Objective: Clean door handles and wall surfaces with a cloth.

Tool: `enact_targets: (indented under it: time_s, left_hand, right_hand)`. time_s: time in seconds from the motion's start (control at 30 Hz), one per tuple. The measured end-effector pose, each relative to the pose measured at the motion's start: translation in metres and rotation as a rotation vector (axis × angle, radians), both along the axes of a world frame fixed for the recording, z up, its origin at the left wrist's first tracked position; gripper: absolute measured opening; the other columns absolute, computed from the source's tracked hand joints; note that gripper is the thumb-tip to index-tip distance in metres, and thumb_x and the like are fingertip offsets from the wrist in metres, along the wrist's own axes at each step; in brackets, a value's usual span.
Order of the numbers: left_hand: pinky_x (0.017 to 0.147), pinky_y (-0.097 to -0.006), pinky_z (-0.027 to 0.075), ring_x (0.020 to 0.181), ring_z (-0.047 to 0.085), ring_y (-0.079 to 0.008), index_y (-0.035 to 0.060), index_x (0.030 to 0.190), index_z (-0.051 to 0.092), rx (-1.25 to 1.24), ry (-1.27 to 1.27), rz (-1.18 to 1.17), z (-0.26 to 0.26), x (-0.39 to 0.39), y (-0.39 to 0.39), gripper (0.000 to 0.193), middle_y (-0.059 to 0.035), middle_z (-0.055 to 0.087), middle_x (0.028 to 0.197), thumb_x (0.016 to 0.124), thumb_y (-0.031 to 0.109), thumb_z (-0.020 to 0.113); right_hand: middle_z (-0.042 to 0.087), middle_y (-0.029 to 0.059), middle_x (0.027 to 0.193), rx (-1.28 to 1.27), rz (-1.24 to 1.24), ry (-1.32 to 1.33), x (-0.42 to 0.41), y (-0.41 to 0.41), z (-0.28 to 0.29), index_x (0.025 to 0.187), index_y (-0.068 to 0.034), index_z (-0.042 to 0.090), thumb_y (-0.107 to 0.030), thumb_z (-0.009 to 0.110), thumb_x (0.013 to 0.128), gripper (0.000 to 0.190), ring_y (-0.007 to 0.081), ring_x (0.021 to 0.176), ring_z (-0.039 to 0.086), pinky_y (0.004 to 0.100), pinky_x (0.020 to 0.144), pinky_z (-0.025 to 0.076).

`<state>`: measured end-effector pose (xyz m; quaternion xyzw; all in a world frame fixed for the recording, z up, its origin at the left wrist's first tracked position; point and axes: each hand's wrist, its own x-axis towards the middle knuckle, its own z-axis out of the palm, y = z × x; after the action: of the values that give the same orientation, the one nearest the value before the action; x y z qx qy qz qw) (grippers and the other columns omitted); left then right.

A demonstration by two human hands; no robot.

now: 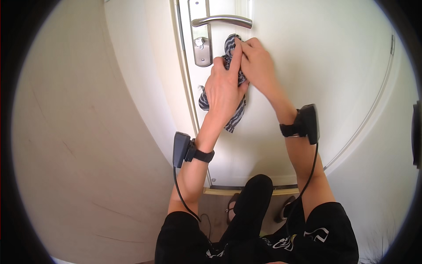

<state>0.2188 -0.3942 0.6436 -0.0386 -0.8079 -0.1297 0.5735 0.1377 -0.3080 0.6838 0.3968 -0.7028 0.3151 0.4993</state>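
A dark and light patterned cloth [235,122] is bunched up in front of a white door [316,85], just below its metal lever handle [230,20]. My left hand [224,82] grips the cloth's middle, with fingers pointing up and folds hanging out on both sides below it. Close beside it, my right hand [258,62] pinches the upper part of the cloth, its fingertips meeting those of my left hand. The palms and part of the cloth are hidden behind the fingers.
A metal lock plate [202,52] with a thumb turn lies left of the cloth. The door frame [165,66] and a pale wall [82,132] stand at the left. Black devices with cables are strapped to both forearms. A threshold [224,192] runs below the door, near my feet.
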Motion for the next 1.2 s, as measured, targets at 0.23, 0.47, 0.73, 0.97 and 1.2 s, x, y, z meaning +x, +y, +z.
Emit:
enact_targets:
  time_s: [0.23, 0.47, 0.73, 0.97, 1.2]
  left_hand:
    - [0.067, -0.041, 0.05, 0.081, 0.061, -0.0337, 0.012, 0.143, 0.032, 0.093, -0.12, 0.058, 0.008, 0.005, 0.001, 0.088, -0.016, 0.048, 0.103, 0.067, 0.021, 0.076]
    - [0.068, -0.0415, 0.05, 0.08, 0.061, -0.0343, 0.0089, 0.143, 0.032, 0.095, -0.131, 0.045, 0.006, 0.004, -0.006, 0.088, -0.0165, 0.048, 0.103, 0.068, 0.023, 0.076]
    - [0.067, -0.0415, 0.05, 0.08, 0.061, -0.0346, 0.0081, 0.143, 0.032, 0.091, -0.095, 0.031, 0.003, 0.002, -0.01, 0.088, -0.0168, 0.048, 0.103, 0.067, 0.022, 0.076]
    - [0.066, -0.0418, 0.05, 0.08, 0.061, -0.0347, 0.0074, 0.142, 0.032, 0.097, -0.118, 0.025, 0.0, -0.002, -0.014, 0.088, -0.0171, 0.048, 0.103, 0.067, 0.022, 0.076]
    - [0.065, -0.0418, 0.05, 0.079, 0.061, -0.0347, 0.0067, 0.142, 0.032, 0.09, -0.101, 0.037, -0.002, -0.003, -0.016, 0.088, -0.0174, 0.048, 0.103, 0.067, 0.022, 0.076]
  right_hand:
    - [0.061, 0.0109, 0.092, -0.215, 0.317, -0.132, -0.002, 0.008, 0.025, 0.096, -0.003, 0.065, -0.018, 0.065, 0.079, 0.022, 0.0285, 0.083, 0.059, 0.039, 0.069, 0.045]
    - [0.056, 0.0064, 0.073, -0.177, 0.049, 0.359, -0.025, -0.007, 0.049, 0.086, -0.005, 0.067, -0.024, 0.072, 0.073, 0.024, 0.023, 0.07, 0.054, 0.0365, 0.071, 0.035]
    - [0.056, 0.0051, 0.073, -0.139, -0.004, 0.412, -0.03, -0.008, 0.053, 0.084, -0.004, 0.067, -0.023, 0.073, 0.072, 0.023, 0.0229, 0.067, 0.053, 0.0359, 0.069, 0.036]
    - [0.056, 0.0069, 0.073, -0.118, -0.003, 0.401, -0.029, -0.011, 0.048, 0.084, -0.004, 0.067, -0.021, 0.071, 0.071, 0.022, 0.0241, 0.069, 0.054, 0.0366, 0.068, 0.038]
    - [0.057, 0.0066, 0.073, -0.117, -0.038, 0.428, -0.032, -0.014, 0.05, 0.083, -0.004, 0.067, -0.024, 0.071, 0.071, 0.023, 0.0233, 0.068, 0.054, 0.0365, 0.068, 0.037]
